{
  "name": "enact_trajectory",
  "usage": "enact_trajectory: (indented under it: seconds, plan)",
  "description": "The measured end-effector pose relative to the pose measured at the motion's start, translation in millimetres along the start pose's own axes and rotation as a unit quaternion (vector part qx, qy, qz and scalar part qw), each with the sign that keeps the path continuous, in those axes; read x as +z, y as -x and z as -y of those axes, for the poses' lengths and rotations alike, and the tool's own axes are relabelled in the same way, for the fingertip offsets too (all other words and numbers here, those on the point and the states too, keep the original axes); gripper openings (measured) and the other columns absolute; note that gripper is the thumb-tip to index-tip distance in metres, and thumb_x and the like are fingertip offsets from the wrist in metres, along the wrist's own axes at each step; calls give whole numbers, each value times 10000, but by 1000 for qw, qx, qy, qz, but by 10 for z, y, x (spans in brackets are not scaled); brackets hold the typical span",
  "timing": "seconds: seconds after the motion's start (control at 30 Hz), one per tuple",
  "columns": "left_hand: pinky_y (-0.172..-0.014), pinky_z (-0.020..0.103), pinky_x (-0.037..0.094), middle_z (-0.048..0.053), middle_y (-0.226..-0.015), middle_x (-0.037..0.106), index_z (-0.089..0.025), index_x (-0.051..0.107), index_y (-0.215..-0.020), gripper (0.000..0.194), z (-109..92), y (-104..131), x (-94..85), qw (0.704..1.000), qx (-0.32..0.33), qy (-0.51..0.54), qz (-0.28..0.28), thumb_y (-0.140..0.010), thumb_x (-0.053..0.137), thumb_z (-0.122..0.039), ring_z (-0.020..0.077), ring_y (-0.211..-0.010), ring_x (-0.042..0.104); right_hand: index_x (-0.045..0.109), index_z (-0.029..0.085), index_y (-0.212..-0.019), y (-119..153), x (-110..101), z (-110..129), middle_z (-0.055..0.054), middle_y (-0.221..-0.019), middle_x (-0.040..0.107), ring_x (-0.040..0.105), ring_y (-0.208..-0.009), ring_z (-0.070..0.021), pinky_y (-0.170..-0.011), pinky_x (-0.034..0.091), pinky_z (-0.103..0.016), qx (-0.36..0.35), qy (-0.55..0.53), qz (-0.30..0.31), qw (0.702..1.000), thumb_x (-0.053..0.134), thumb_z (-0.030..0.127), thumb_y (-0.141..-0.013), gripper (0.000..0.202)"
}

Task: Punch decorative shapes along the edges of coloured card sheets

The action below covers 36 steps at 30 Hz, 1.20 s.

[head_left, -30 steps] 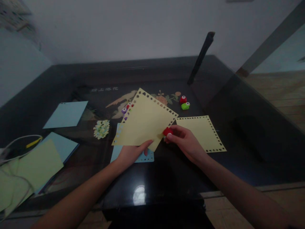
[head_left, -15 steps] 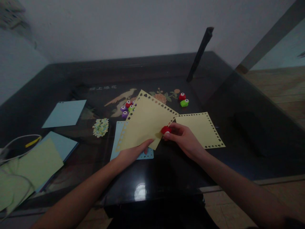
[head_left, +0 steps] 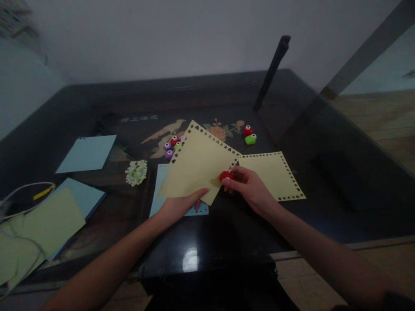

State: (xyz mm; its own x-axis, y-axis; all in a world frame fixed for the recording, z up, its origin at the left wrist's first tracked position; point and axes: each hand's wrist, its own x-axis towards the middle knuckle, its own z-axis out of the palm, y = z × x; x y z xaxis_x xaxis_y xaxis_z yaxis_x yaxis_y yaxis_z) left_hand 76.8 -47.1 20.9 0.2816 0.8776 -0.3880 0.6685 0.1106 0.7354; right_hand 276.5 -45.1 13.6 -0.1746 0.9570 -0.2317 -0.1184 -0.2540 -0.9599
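Observation:
My left hand (head_left: 188,202) grips a sheet of yellow paper (head_left: 197,164) by its lower edge, thumb on top and fingers beneath. Small shapes are punched along the sheet's upper left and right edges. On the sheet's lower right edge sits a red craft punch (head_left: 226,176), closed in the thumb and fingers of my right hand (head_left: 251,188). Below the held sheet lies a blue sheet (head_left: 158,183) with punched holes, partly covered. A second yellow sheet (head_left: 269,172) with punched borders lies flat behind my right hand.
Several purple, red and green punches (head_left: 169,152) are grouped behind the held sheet. A red punch (head_left: 247,130) and a green punch (head_left: 250,139) stand farther right. Paper cut-outs (head_left: 136,172) form a pile. Blue paper (head_left: 87,152), stacked sheets (head_left: 48,220) and a cable (head_left: 19,190) lie left.
Both hands and the red punch stay almost where they were. The held yellow sheet has shifted very slightly; the whole view has moved a little.

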Motion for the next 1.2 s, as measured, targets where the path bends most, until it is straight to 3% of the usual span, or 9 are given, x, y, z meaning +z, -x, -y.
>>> enact_trajectory:
  seconds: [0.53,0.77,1.2]
  plan:
    - [-907,317,360,18,-536,591,-220,375,-360,527,-30,7,1,1000,15,8,-1,-795,440,-509,174,-668,573,602,184,-772,-12,-7,13,6,-615,601,513,-532,-108,-478,355,-255,0,25,-2,1000,740,338,-673,229]
    - [-792,315,396,6,-462,520,-229,365,-359,512,-74,27,-15,1000,-2,5,6,-776,421,-519,168,-587,548,580,185,-733,-20,-14,0,18,-573,583,495,-502,-101,-474,348,-254,2,28,-1,1000,739,341,-678,229]
    - [-872,323,386,20,-526,570,-224,361,-349,507,-93,32,5,1000,-5,8,-6,-765,444,-502,177,-644,558,597,187,-765,1,-22,14,14,-602,585,503,-524,-106,-491,354,-256,-9,36,0,999,735,349,-681,229]
